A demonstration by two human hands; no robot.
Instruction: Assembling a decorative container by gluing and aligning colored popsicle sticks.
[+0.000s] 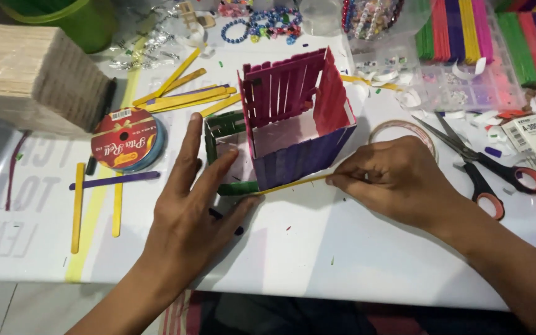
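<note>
white glossy surface (355, 248) w/ faint grey lettering at left edge, littered w/ tiny coloured scraps; pale floor tiles visible below its near edge. mid-surface: small stick house (296, 118) – magenta back + side walls, purple front wall, white base, open on top. green stick frame (221, 152) lying flat just beside it on the left.

left hand (190, 211) flat on surface, fingers (187, 149) spread wide, gripping nothing, fingertips resting on green frame, thumb near end of yellow stick (293, 182). right hand (398, 177) w/ fingers pinched closed on other end of that thin yellow stick, which lies along bottom edge of purple wall, touching it.

around: loose yellow sticks (184, 96) behind left hand, more yellow ones + a purple one at far left, red ribbon spool (125, 139), block of plain wooden sticks (32, 74) top left, green tub (75, 18) behind it. right side – clear tape roll (404, 129) just behind right hand, scissors (482, 167) w/ red-black handles, clear compartment box (460, 80), stacks of coloured sticks (491, 31), beads (268, 22) at top.
</note>
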